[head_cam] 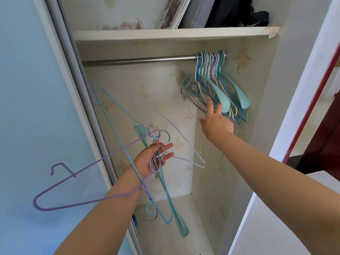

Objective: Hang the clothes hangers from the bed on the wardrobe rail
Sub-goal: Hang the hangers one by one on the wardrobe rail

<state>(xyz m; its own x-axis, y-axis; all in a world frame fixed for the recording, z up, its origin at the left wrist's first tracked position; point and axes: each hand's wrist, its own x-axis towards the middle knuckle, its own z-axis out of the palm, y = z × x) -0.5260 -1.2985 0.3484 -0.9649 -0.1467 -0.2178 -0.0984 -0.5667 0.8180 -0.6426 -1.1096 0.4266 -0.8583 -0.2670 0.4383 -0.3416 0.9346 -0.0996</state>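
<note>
Before us stands an open wardrobe (211, 144) lined with pale leaf-patterned paper, its sliding door (27, 107) filling the nine o'clock side and a shelf (165, 33) of books and folded dark cloth at twelve. Under the shelf runs the metal rail (138, 60), bare along its left and middle. At its one o'clock end hangs a tight pack of hung hangers (211, 70), blue, mint, cream and lilac, their shoulders fanning down toward three.

Our right hand (218, 122) reaches to the lower edge of that pack, fingers spread and straight, tips touching the bottom bars; it holds nothing. We judge it is steadying or pushing the pack rightward to make room.

Our left hand (152, 161), near centre, carries the loose bundle of hangers (158, 181): a lilac one (82, 203) sticks out toward eight o'clock, a blue wire one (110, 111) rises to eleven, a white one (165, 129) leans toward one, and a mint plastic one (182, 229) hangs toward six. The palm faces up and the fingers lie nearly straight, with the hooks looped around them.

To do this well, we should free one hook from the tangle, lift it over the bare rail just left of the pack, and keep the rest from snagging.
</note>
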